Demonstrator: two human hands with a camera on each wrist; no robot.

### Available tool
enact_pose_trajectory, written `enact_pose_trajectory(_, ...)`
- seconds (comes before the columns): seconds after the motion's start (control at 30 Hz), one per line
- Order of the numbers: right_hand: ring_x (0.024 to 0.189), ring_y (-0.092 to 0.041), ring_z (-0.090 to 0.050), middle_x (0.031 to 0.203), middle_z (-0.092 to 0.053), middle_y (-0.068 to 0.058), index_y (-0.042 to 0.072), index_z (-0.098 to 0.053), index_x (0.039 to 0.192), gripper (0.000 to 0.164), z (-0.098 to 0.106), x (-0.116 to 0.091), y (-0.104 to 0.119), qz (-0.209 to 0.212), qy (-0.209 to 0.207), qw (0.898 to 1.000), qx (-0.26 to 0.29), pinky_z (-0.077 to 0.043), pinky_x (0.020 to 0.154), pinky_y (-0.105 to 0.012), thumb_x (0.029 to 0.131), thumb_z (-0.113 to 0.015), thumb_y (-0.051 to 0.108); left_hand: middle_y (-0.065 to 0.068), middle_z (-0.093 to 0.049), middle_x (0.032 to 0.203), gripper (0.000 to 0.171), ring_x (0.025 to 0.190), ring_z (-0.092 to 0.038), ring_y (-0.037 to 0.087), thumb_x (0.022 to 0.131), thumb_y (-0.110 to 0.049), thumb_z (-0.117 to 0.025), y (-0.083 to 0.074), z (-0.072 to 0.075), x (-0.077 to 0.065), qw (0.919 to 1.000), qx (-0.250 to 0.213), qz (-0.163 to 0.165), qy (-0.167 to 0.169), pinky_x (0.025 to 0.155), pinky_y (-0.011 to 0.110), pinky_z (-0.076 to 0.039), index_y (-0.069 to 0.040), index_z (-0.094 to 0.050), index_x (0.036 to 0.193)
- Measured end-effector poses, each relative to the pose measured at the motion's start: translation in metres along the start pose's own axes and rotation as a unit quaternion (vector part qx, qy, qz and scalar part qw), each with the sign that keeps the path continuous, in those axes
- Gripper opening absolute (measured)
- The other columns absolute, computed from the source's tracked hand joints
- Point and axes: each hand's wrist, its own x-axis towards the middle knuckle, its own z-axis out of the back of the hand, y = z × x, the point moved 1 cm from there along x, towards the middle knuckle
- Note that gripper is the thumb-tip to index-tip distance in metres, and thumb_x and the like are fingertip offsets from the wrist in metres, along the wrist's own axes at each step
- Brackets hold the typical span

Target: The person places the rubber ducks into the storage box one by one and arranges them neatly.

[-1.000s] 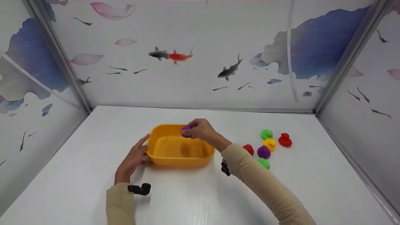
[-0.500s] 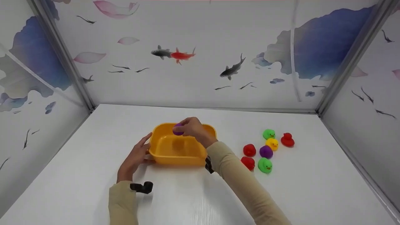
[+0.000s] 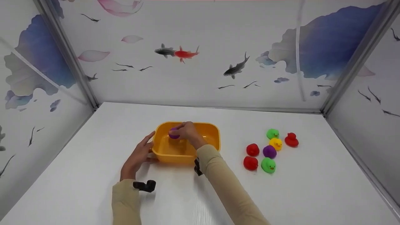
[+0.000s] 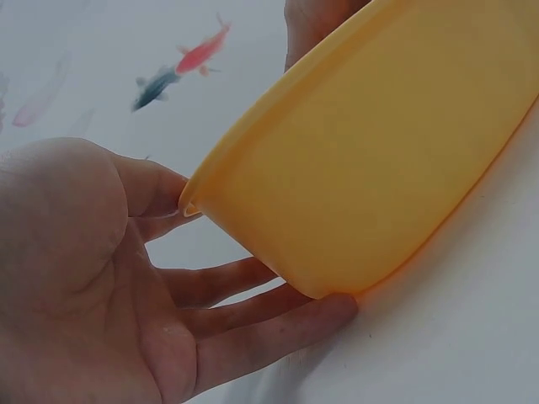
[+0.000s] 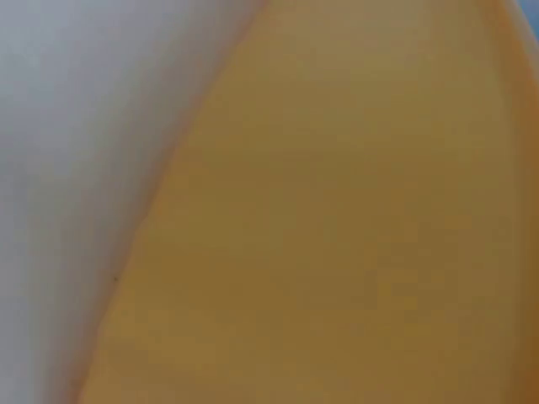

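Note:
In the head view, a yellow plastic basin rests on the white table. My left hand is at its left end. The left wrist view shows fingertips of nearly straight fingers against the basin's lower wall, and the thumb side touching the rim. My right hand is over the basin's inside, pinching a small round purple toy; the fingers cover part of it. I cannot tell whether the toy touches the basin floor. Only the blurred basin wall fills most of the right wrist view.
Right of the basin lie several rubber ducks: two green ducks, a yellow duck, and red ones, including a red duck farthest right. A round purple toy sits among them. Printed walls enclose the table.
My right hand has moved left and lower over the basin, carrying the purple toy. The left hand stays at the basin's left end. The whole head view has shifted slightly right.

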Motion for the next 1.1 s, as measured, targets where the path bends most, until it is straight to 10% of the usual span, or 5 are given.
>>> enact_pose_trajectory(0.7, 0.081, -0.017, -0.056, 0.104, -0.073, -0.01, 0.001, -0.076, 0.105, 0.021, -0.017, 0.004, -0.003, 0.009, 0.013, 0.999, -0.044, -0.058, 0.084, -0.032, 0.087, -0.078, 0.011, 0.015, -0.033, 0.162, 0.053, 0.128, -0.055, 0.034, 0.109, -0.031, -0.032, 0.001, 0.001, 0.004, 0.9999, 0.006, 0.011, -0.001, 0.1, 0.043, -0.057, -0.035, -0.02, 0.16)
enact_pose_trajectory(1.1, 0.122, -0.034, -0.062, 0.129, -0.064, -0.018, -0.004, -0.062, 0.129, 0.047, 0.03, -0.019, 0.019, 0.063, 0.099, 0.99, -0.078, -0.055, 0.103, -0.042, 0.09, -0.075, 0.018, 0.019, -0.037, 0.158, 0.055, 0.125, -0.057, 0.034, 0.109, -0.033, -0.035, -0.001, 0.002, 0.0, 1.0, 0.005, 0.007, 0.004, 0.1, 0.043, -0.056, -0.033, -0.018, 0.161)
